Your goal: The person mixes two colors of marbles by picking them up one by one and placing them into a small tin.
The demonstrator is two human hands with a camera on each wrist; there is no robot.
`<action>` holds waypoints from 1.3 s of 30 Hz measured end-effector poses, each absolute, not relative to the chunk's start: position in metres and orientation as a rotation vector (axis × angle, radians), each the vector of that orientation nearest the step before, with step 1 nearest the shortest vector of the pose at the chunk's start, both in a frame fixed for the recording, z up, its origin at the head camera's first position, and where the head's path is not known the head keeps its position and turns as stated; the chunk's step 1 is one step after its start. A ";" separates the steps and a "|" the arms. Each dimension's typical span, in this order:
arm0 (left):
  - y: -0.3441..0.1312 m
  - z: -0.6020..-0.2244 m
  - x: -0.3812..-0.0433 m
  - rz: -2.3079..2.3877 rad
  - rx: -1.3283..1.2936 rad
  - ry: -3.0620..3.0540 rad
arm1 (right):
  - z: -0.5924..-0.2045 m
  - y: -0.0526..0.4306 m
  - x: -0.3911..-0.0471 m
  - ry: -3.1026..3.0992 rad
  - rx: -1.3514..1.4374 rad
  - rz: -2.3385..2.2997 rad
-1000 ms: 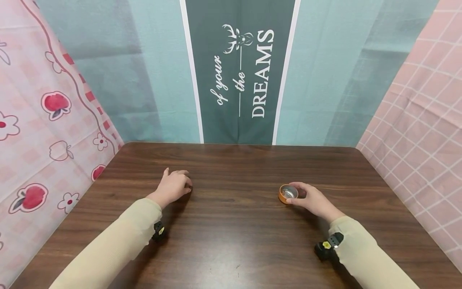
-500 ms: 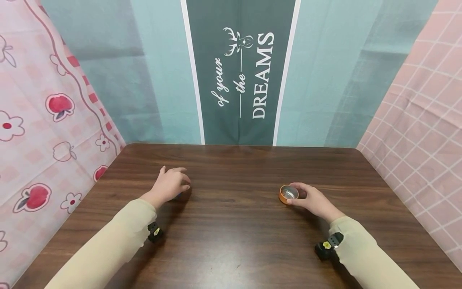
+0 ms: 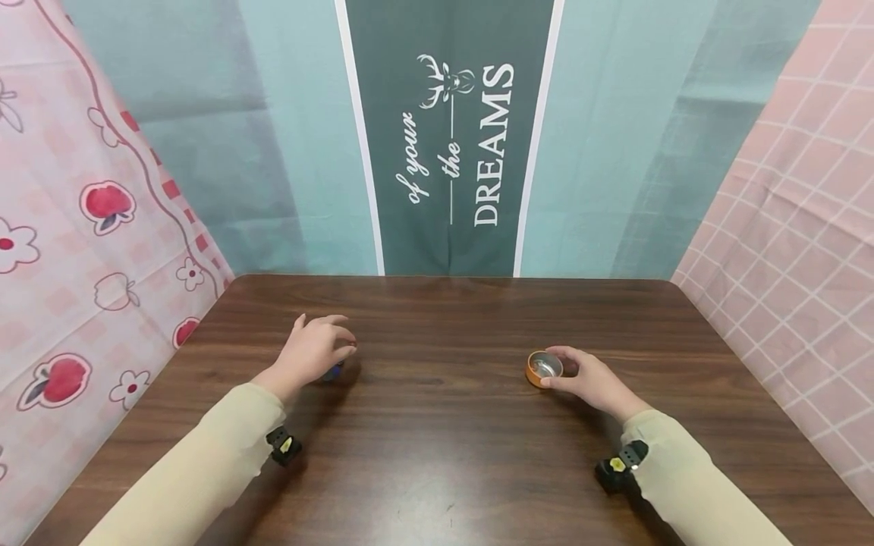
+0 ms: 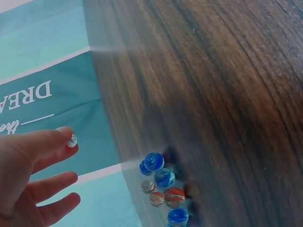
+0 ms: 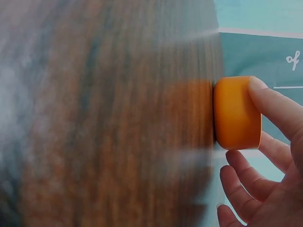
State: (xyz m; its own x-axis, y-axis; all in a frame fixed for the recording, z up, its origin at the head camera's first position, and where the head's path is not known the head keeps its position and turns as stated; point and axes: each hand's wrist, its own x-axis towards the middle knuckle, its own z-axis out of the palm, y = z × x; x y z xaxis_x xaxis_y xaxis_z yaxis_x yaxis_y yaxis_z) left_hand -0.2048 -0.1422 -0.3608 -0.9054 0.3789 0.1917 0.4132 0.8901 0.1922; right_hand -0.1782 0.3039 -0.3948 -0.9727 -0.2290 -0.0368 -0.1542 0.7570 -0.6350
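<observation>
My left hand (image 3: 309, 353) is above the left part of the table, in the head view. Between its thumb and index finger it pinches a small clear glass marble (image 4: 72, 140), best seen in the left wrist view. Below and beside this hand lies a cluster of several blue, clear and orange-streaked marbles (image 4: 164, 178), mostly hidden by the hand in the head view. My right hand (image 3: 592, 381) holds a small orange cup (image 5: 236, 113) by its side, thumb on the rim. The cup stands upright on the table; its inside is silvery, and whether anything lies in it is hard to tell.
Both hands are over a dark wood-grain table (image 3: 437, 425). A teal cloth (image 3: 314, 136) with printed lettering hangs behind its far edge. Pink patterned cloths hang at the left and right sides. A small black camera (image 3: 614, 470) is strapped to each wrist.
My left hand has drawn slightly left, and blue marbles have come into view beneath it. The right hand and orange cup have stayed in place.
</observation>
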 end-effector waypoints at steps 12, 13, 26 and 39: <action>-0.143 -0.357 -0.201 -0.389 -0.610 -2.869 | -0.397 0.305 -0.178 2.844 -0.329 -1.011; -0.143 -0.357 -0.201 -0.395 -0.610 -2.862 | -0.397 0.305 -0.178 2.844 -0.329 -1.011; -0.141 -0.352 -0.201 -0.410 -0.590 -2.834 | -0.397 0.304 -0.178 2.848 -0.345 -1.015; -0.131 -0.353 -0.204 -0.443 -0.629 -2.812 | -0.396 0.304 -0.180 2.831 -0.325 -1.031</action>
